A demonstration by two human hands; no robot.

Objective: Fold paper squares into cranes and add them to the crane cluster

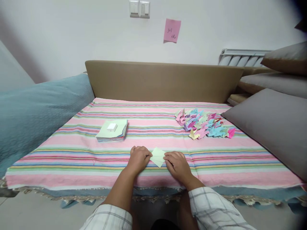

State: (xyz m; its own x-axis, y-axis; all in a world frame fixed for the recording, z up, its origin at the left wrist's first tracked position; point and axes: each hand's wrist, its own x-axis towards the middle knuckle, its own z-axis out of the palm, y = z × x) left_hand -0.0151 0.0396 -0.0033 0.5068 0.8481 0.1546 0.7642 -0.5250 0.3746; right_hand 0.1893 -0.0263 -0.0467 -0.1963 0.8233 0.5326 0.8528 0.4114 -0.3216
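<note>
A small pale green sheet of folded paper (157, 156) lies between my hands near the front of the striped cloth, turned like a diamond with crease lines across it. My left hand (139, 157) pinches its left corner between thumb and fingers. At the opposite corner, my right hand (177, 163) grips the paper the same way. Beyond my left hand stands a stack of coloured paper squares (112, 135), pale green on top, with a small white block (112, 127) resting on it. Many folded paper cranes (203, 124) in pink, blue, yellow and purple lie heaped to the far right.
The pink striped cloth (72, 153) covers the seat of a sofa with a brown backrest (163, 81). Grey cushions (271, 124) are piled at the right. A blue covered armrest (43, 105) borders the left. A pink note (172, 30) hangs on the wall.
</note>
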